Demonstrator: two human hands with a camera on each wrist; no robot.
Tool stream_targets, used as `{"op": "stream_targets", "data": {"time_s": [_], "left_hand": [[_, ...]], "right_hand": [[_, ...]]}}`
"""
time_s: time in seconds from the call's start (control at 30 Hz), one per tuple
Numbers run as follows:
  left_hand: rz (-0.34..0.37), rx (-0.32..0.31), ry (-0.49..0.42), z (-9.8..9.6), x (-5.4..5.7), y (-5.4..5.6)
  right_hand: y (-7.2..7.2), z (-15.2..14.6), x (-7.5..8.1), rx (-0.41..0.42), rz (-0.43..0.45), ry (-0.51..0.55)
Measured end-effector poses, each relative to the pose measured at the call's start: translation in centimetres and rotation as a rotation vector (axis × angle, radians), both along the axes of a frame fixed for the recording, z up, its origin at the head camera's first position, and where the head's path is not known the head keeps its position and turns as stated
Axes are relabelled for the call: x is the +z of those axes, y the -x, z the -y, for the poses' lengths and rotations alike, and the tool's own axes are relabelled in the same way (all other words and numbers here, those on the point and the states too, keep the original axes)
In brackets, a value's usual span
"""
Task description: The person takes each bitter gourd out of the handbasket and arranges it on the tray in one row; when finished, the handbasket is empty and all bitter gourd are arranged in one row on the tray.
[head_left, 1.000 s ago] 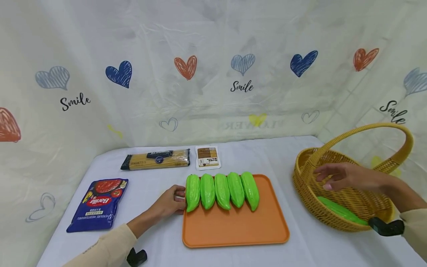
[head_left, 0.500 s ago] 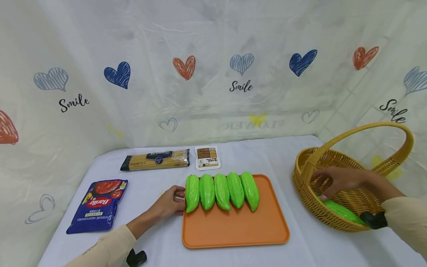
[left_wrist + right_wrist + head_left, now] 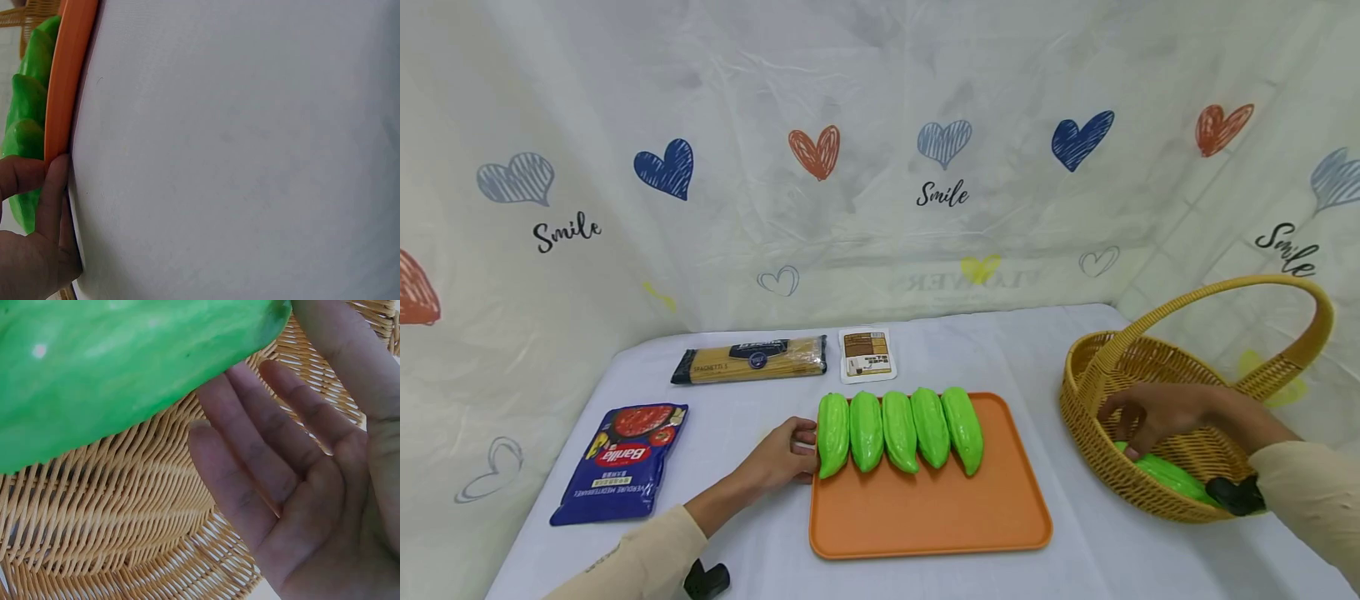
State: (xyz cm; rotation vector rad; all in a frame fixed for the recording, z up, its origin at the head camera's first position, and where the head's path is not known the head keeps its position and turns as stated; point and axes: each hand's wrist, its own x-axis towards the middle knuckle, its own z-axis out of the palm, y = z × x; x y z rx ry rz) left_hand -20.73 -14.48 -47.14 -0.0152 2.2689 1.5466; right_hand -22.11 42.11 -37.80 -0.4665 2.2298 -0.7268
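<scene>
In the head view, my left hand (image 3: pixel 778 457) is at the left edge of the orange tray (image 3: pixel 928 518). The left wrist view shows its thumb and fingers pinching the rim. Several bright green, ridged, gourd-like vegetables (image 3: pixel 898 431) lie side by side along the tray's far half. My right hand (image 3: pixel 1172 412) reaches into the wicker basket (image 3: pixel 1093 454), where another green gourd-like vegetable (image 3: pixel 1172 477) lies. From the right wrist, the thumb meets this vegetable's (image 3: pixel 125 369) tip, while the other fingers (image 3: pixel 250 447) are spread and loosely bent beside and partly behind it.
A blue sauce pouch (image 3: pixel 621 462) lies on the white tablecloth at the left. Behind the tray are a spaghetti pack (image 3: pixel 752 358) and a small white packet (image 3: pixel 867 354). The basket's tall handle (image 3: pixel 1225 287) arches above the right hand. A printed cloth hangs at the back.
My right hand has lowered into the basket and moved slightly left, its thumb coming to the green gourd-like vegetable. My left hand has stayed at the tray's edge.
</scene>
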Motion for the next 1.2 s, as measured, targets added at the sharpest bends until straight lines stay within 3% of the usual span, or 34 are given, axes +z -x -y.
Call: {"op": "stream_targets", "data": {"time_s": [0.3, 0.63, 0.77, 1.0, 1.2], "left_hand": [[-0.006, -0.017, -0.004, 0.1, 0.1, 0.0], [-0.002, -0.009, 0.008, 0.1, 0.0, 0.0], [-0.003, -0.007, 0.016, 0.1, 0.0, 0.0], [-0.005, -0.011, 0.007, 0.2, -0.1, 0.0], [-0.008, -0.011, 0.009, 0.1, -0.2, 0.0]], "right_hand": [[0.0, -0.1, 0.0, -0.038, 0.071, 0.096], [-0.3, 0.0, -0.4, -0.105, 0.162, 0.005], [0.0, -0.3, -0.2, -0.094, 0.114, 0.008], [0.8, -0.9, 0.2, -0.188, 0.004, 0.018], [1.1, -1.0, 0.1, -0.195, -0.055, 0.008]]}}
